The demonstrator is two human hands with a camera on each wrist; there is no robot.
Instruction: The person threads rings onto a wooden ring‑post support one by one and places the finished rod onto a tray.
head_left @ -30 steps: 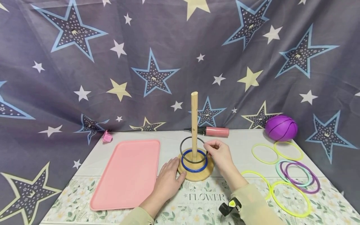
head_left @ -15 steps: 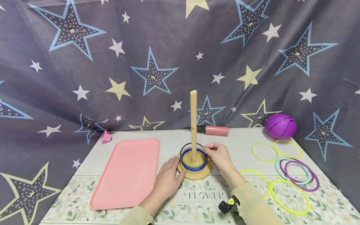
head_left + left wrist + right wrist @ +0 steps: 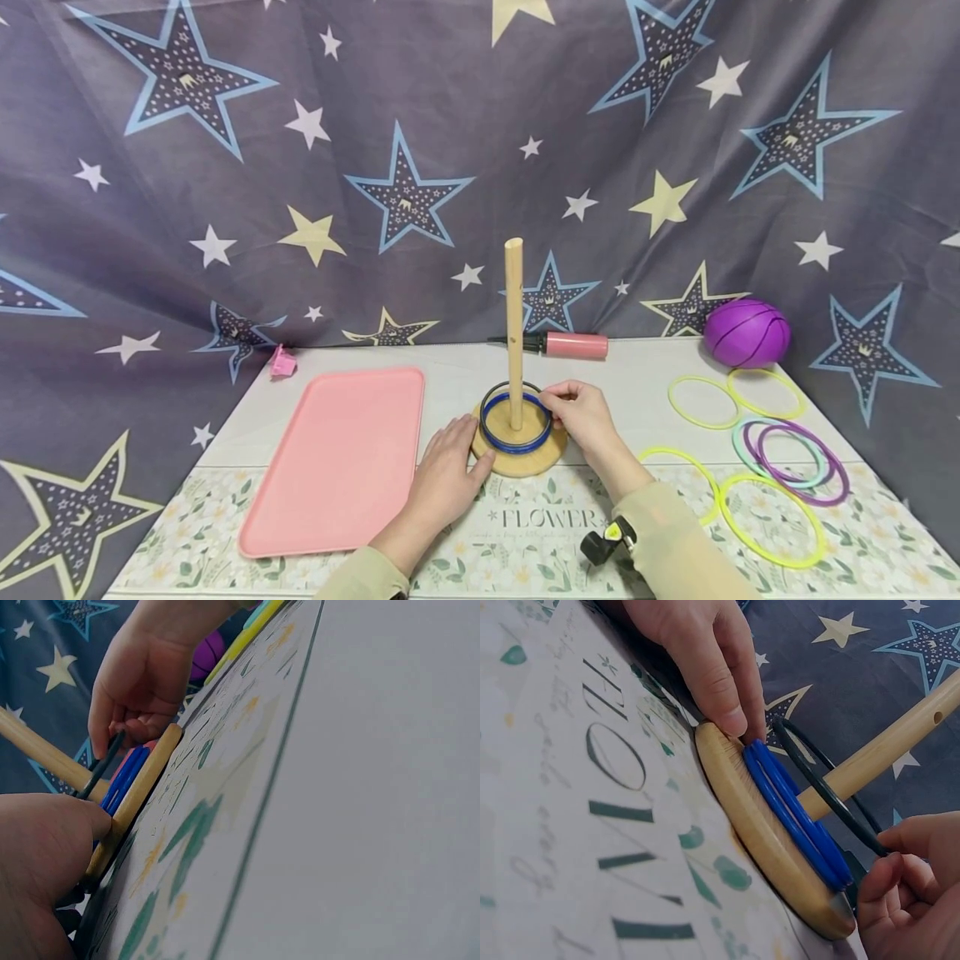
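- Right at the centre, the right hand (image 3: 581, 412) has the black ring (image 3: 821, 787) pinched between thumb and fingers, gripping its right side!
- And where's that ring? Around the wooden peg (image 3: 513, 333), low down, just above the blue rings (image 3: 515, 450), with a gap showing from the right wrist.
- Those blue rings circle the peg too, one on the other, lying on the round wooden base (image 3: 519, 465), with the peg upright in the middle.
- Over on the other side, the left hand (image 3: 450, 467) rests against the base's left edge, fingers stretched out side by side, thumb set apart.
- Left of that hand lies the pink tray (image 3: 333, 467), flat on the table (image 3: 626, 375), a small pink object (image 3: 282, 362) beyond it.
- Out right, what a spread: four yellow rings (image 3: 787, 564), with purple rings (image 3: 847, 482) overlapping a teal ring (image 3: 738, 450).
- At the back, a purple ball (image 3: 747, 333) sits on the right, and behind the peg lies a pink-and-black pump (image 3: 576, 345), before the star-patterned cloth (image 3: 450, 83).
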